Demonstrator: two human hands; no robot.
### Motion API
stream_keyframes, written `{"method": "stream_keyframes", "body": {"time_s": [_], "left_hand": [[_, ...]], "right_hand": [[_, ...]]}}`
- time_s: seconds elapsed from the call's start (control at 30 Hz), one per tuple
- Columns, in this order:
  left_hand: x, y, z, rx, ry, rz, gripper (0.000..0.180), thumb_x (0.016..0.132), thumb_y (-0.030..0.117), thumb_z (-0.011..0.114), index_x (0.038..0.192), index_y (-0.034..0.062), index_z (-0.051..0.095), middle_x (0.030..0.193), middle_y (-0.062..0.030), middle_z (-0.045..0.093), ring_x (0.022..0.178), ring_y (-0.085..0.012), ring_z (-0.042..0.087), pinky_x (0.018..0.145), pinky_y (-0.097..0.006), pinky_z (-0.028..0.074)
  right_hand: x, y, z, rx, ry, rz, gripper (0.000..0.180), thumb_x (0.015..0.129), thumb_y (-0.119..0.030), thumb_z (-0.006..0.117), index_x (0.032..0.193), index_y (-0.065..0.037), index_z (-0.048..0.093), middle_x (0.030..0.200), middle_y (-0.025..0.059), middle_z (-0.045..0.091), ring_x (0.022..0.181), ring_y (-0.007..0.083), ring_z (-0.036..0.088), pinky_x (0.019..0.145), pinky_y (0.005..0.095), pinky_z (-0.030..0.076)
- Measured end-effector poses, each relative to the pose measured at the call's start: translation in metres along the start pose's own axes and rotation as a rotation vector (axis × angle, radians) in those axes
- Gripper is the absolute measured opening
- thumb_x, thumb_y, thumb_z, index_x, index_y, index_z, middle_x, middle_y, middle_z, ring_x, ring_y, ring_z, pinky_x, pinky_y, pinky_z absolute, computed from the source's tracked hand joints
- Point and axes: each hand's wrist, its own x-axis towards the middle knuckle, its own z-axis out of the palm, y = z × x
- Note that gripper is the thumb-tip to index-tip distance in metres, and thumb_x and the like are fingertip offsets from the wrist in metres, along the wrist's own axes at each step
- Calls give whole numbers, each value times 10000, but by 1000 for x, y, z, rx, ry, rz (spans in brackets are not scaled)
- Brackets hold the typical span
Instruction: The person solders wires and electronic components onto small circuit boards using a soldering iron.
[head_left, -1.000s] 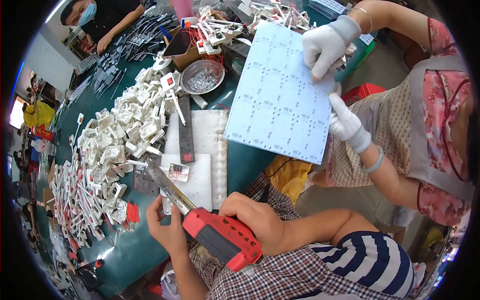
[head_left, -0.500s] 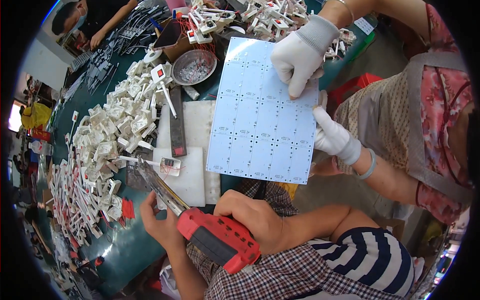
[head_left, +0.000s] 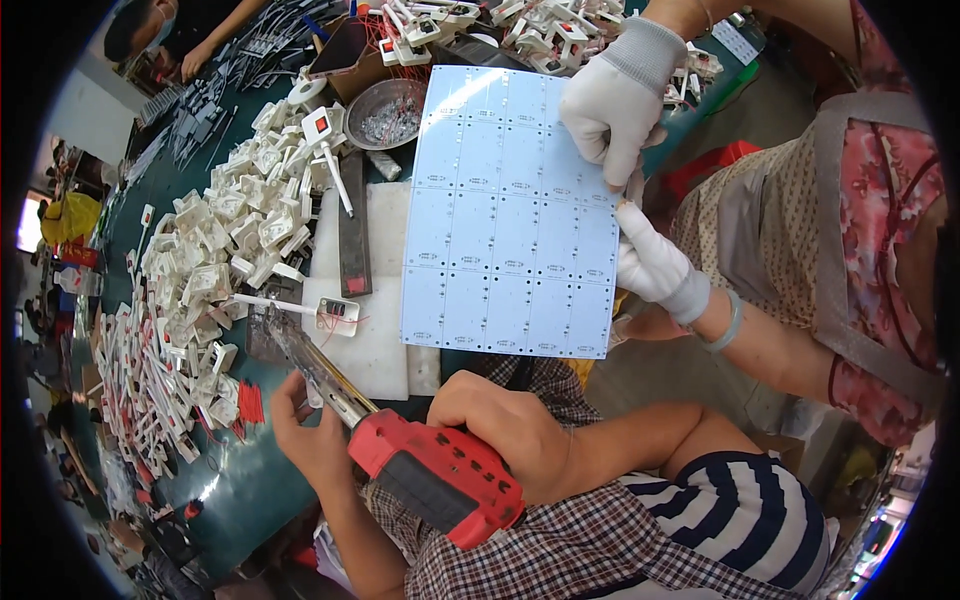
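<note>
My right hand is closed around a red-and-black power tool; the body hides part of the grip. Its long metal nose slants up and left, ending over a dark plate by a white housing with a white stem and thin red wires. Beside the nose, my left hand has curled fingers around a small pale piece that I cannot make out. Another person's white-gloved hands hold a large white circuit-board sheet above the table's right side.
White plastic housings pile up on the green table, with white stems nearer me. A metal bowl holds small silvery pieces. A dark metal bar lies on a white foam block. Another person works at far left.
The board sheet has shifted slightly left and toward the far side, with the gloved hands shifting too. My left hand has moved slightly; my right hand stays around the tool.
</note>
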Motion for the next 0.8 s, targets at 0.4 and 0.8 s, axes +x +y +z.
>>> {"method": "stream_keyframes", "body": {"time_s": [0.4,0.8], "left_hand": [[-3,0,4,-53,43,21,334,727,46,714,1039,4,603,963,-52,605,889,-168,592,721,-268,450],[5,1,-9,30,-51,-47,380,721,88,757,1081,39,647,1014,-60,635,923,-180,608,747,-299,461]], "right_hand": [[0,-1,4,8,-13,-7,306,735,-57,682,993,-2,526,852,127,529,718,308,584,587,352,489],[-2,-6,0,13,-97,-2,338,726,3,699,1019,11,531,874,143,548,767,296,581,653,331,487]]}}
